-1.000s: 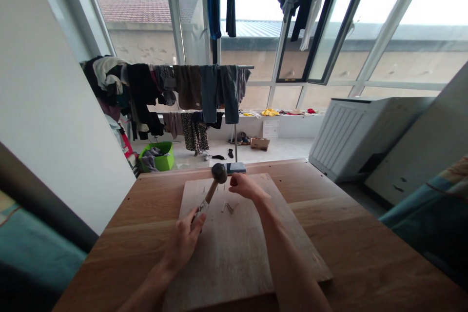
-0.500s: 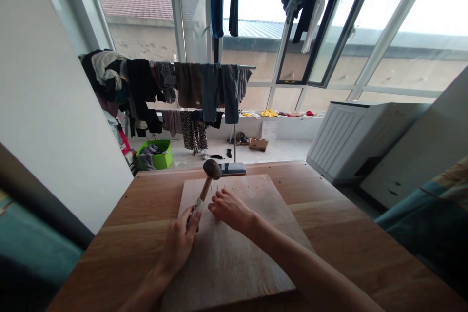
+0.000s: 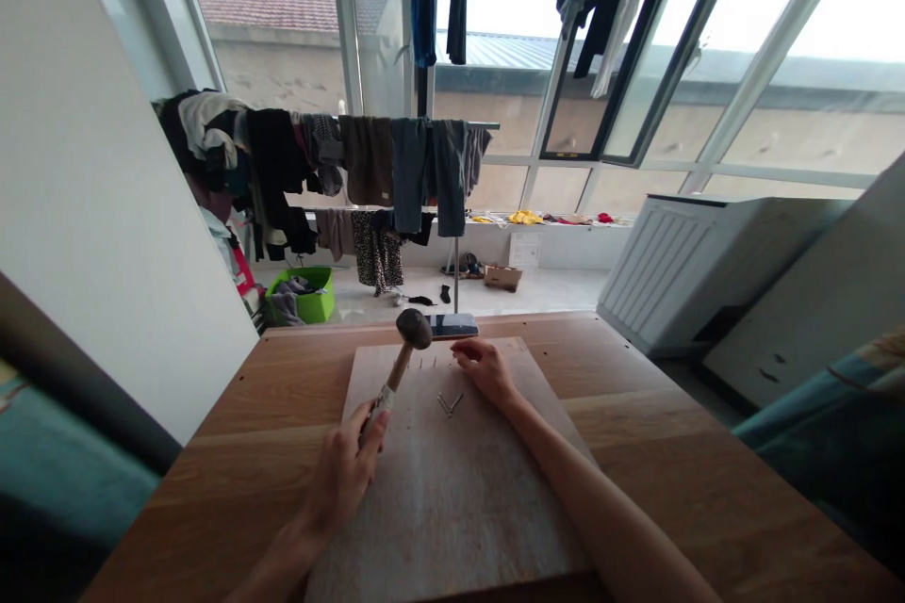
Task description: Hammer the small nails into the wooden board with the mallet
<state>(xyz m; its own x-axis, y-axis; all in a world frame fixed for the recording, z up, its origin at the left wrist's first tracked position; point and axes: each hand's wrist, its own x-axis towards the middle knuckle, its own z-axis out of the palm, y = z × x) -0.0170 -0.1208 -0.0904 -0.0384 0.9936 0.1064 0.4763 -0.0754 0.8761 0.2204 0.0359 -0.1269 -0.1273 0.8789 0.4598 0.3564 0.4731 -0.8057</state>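
My left hand [image 3: 346,468] is wrapped round the wooden handle of a hammer [image 3: 403,350], whose dark head is raised over the far left part of a pale wooden board [image 3: 452,490]. My right hand [image 3: 486,369] rests near the board's far edge with its fingers pinched together; what they hold is too small to see. A few loose nails [image 3: 448,403] lie on the board just left of that hand. A short row of upright nails [image 3: 424,363] stands in the board next to the hammer head.
The board lies on a wooden table [image 3: 707,452]. A dark phone [image 3: 452,328] sits at the table's far edge. Beyond are a laden clothes rack [image 3: 368,165], a green basket [image 3: 304,297] and a white appliance [image 3: 679,259] at the right.
My right hand went from the far edge down to the loose nails, then back to the far edge. The hammer stayed raised in my left hand.
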